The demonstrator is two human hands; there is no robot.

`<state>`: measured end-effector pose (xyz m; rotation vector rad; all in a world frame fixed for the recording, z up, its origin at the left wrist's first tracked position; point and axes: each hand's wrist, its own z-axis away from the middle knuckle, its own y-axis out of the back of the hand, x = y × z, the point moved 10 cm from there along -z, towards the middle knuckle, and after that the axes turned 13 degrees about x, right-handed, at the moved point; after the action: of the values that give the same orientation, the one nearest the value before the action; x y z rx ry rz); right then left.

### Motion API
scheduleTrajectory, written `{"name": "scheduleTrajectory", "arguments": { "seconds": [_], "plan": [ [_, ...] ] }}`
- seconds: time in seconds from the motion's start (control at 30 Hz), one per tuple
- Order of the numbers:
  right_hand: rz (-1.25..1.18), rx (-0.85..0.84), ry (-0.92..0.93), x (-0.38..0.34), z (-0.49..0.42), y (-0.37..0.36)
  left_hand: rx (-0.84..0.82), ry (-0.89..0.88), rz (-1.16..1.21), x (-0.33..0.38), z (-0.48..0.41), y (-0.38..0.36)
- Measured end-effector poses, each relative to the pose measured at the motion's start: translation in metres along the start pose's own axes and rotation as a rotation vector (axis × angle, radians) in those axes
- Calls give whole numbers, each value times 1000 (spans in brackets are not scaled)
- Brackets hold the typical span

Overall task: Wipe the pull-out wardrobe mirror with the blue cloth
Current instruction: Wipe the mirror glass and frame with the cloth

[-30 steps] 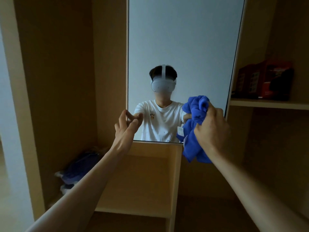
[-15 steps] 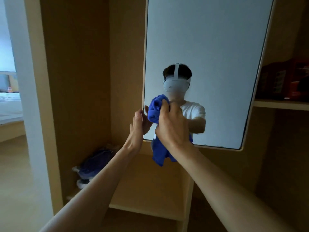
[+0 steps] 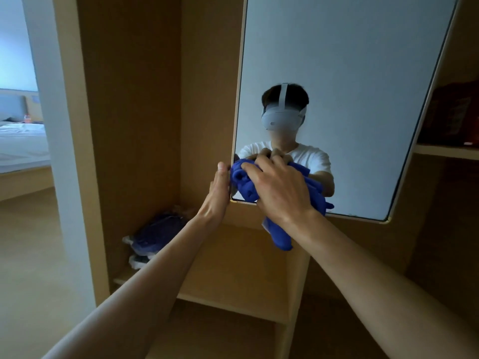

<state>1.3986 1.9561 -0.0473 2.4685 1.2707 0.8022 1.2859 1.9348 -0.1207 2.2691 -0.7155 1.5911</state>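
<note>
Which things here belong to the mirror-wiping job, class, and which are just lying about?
In use: mirror; blue cloth, gripped by the right hand against the glass; left hand at the mirror's left edge.
Lying about: dark blue bundle, lower left; red packets on the right-hand shelf; bed, far left.
</note>
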Motion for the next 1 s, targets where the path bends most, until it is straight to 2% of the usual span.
{"name": "scheduleTrajectory", "arguments": {
  "seconds": [0.3, 0.4, 0.57, 0.7, 1.0],
  "plan": [
    [33, -87, 116, -26, 35, -17, 22, -44, 33, 6, 7, 3],
    [24, -99, 138, -23, 36, -13, 39, 12, 53, 0, 9, 2],
    [108, -56, 69, 21, 29, 5, 33, 47, 26, -6, 9, 0],
    [89, 9, 17, 50, 38, 17, 70, -27, -53, -5, 11, -2],
    [-2, -85, 55, 53, 87, 0, 56, -18, 5, -5, 19, -3]
  ]
}}
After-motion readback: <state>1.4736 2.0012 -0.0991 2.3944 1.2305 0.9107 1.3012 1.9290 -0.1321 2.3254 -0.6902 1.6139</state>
